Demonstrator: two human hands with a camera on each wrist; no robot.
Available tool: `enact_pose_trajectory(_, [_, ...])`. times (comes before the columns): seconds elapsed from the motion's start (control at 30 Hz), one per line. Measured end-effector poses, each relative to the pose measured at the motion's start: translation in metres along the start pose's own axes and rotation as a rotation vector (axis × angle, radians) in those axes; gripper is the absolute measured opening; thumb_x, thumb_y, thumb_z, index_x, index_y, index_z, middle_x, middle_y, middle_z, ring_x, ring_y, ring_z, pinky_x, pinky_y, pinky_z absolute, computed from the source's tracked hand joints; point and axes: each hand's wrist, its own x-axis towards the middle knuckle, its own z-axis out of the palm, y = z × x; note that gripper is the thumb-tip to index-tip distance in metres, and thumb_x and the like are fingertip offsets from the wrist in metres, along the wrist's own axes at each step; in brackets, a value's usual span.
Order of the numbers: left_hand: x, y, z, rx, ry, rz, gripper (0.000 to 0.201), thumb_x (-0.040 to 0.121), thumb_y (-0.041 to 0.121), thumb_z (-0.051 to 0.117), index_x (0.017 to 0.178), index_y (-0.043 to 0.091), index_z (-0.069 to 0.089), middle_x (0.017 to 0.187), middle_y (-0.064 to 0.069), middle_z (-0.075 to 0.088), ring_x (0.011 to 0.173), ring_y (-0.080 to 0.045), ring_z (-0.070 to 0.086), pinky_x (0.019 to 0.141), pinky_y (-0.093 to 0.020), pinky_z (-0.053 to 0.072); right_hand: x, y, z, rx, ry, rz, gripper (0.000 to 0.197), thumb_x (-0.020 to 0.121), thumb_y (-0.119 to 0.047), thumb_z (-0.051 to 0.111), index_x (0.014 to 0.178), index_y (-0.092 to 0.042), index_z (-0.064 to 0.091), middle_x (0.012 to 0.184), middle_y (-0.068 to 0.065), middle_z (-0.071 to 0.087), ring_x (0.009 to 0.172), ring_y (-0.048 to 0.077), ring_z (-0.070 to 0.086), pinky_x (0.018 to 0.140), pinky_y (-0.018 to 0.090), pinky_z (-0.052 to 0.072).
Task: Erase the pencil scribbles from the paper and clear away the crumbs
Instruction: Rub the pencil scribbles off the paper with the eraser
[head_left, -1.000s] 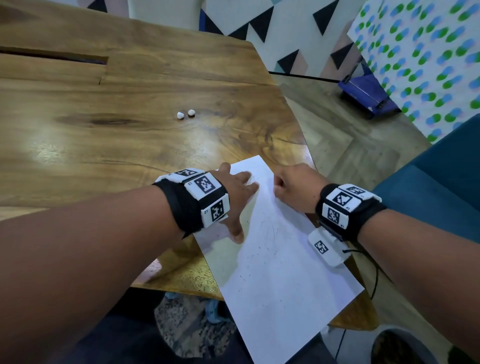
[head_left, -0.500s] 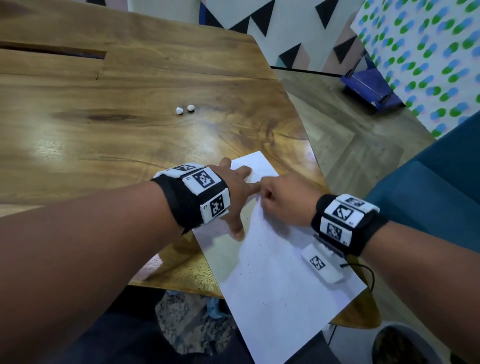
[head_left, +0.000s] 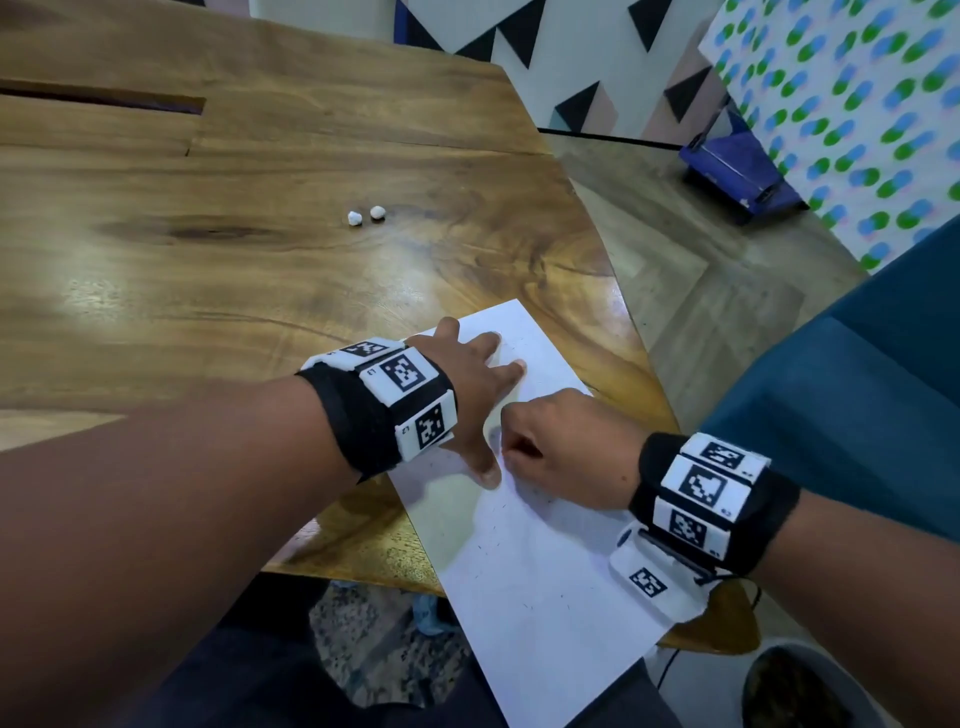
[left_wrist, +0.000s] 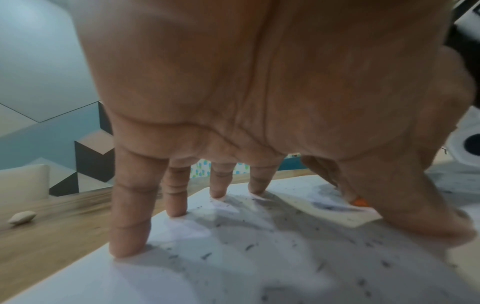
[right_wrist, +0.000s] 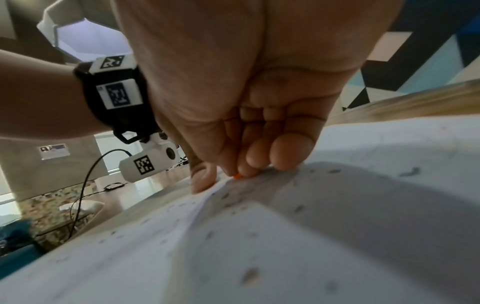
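Note:
A white sheet of paper (head_left: 545, 582) lies at the table's near right corner, overhanging the edge. Dark eraser crumbs (left_wrist: 249, 246) are strewn over the sheet. My left hand (head_left: 478, 395) presses on the paper's upper part with spread straight fingers (left_wrist: 130, 236). Curled beside that hand's thumb, my right hand (head_left: 550, 452) pinches a small orange eraser (right_wrist: 237, 176) whose tip touches the paper. That orange eraser (left_wrist: 359, 201) also shows in the left wrist view, next to a grey pencil smudge (left_wrist: 330, 205).
Two small white lumps (head_left: 364, 215) lie on the wooden table (head_left: 208, 270) farther out. A teal seat (head_left: 857, 405) stands at the right. A blue object (head_left: 737, 166) sits on the floor beyond. A dark bin (head_left: 800, 691) is at the lower right.
My right hand has slid leftward and nearer across the paper, up to the left thumb. The left hand has stayed pressed on the sheet.

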Motion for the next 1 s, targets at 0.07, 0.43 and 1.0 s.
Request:
enact_pose_trajectory(0.07, [0.000,-0.001,0.002,-0.008,0.002,0.003,0.126,0.062,0.084,0.072,0.160,0.042,0.005,0.168,0.004,0.009,0.143,-0.038,0.019,0.085,-0.048,0.046,0.006,0.010,-0.004,-0.038,0.023,0.044,0.012,0.090,-0.029,0.049,0.080,-0.023,0.050,0.077,0.002,0.062,0.072,0.026,0.060,0.065,0.041,0.052])
enact_pose_trajectory(0.43, [-0.003,0.003,-0.004,0.031,-0.055,-0.024,0.140,0.055,0.079,0.081,0.161,0.043,-0.003,0.169,0.002,0.002,0.147,-0.037,0.016,0.101,-0.056,0.044,0.017,0.042,-0.012,0.022,0.155,0.183,0.009,0.083,-0.033,0.052,0.078,-0.026,0.056,0.075,-0.008,0.062,0.076,0.019,0.062,0.070,0.041,0.056])
enact_pose_trajectory(1.0, [0.010,-0.008,0.000,0.046,-0.060,0.112,0.141,0.058,0.085,0.075,0.162,0.038,-0.010,0.171,0.007,-0.014,0.157,-0.032,0.001,0.121,-0.058,0.024,0.028,0.048,-0.022,0.004,0.152,0.201,0.009,0.090,-0.029,0.052,0.082,-0.026,0.058,0.080,-0.003,0.063,0.080,0.021,0.062,0.071,0.037,0.054])
